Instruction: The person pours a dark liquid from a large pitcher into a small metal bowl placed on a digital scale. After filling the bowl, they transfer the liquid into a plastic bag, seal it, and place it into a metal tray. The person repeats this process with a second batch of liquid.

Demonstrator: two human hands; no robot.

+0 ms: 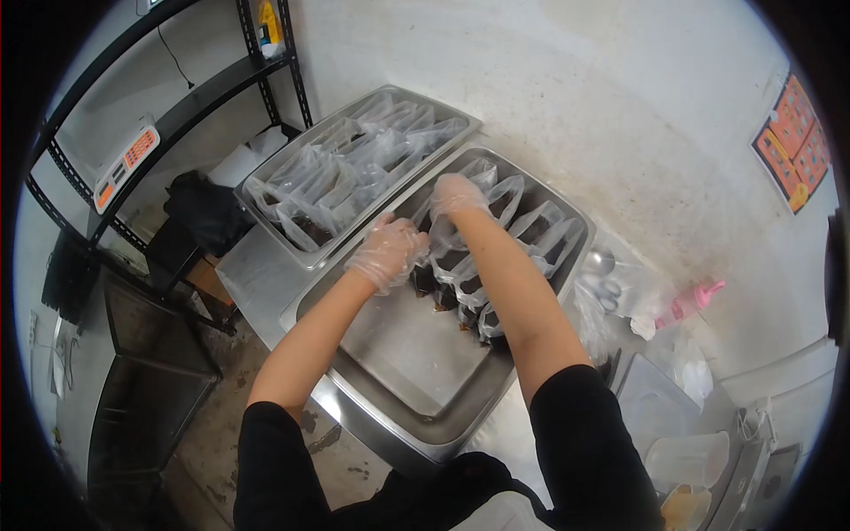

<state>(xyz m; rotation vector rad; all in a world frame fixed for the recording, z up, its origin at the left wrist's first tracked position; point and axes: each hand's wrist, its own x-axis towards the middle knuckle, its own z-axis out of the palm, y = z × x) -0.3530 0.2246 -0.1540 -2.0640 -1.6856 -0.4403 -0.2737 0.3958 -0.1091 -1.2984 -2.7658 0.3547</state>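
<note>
A deep stainless steel pan (418, 362) lies before me, its near part bare metal. Clear plastic bags (475, 282) with dark contents stand in rows in its far and right part, their tops loose. My right hand (458, 196), in a clear disposable glove, is curled over the top of a bag (443, 235) near the pan's middle; its fingertips are hidden. Just left of it is my left hand (392, 249), gloved alike, with bent fingers against the left side of the bags. Whether those fingers pinch the plastic cannot be seen.
A second steel pan (319, 259), full of similar bags (358, 156), adjoins at the far left. Scissors (605, 292) and a pink squeeze bottle (690, 304) lie right, by the wall. Black shelving (192, 106) holds a scale (127, 162). Plastic containers (687, 458) stand lower right.
</note>
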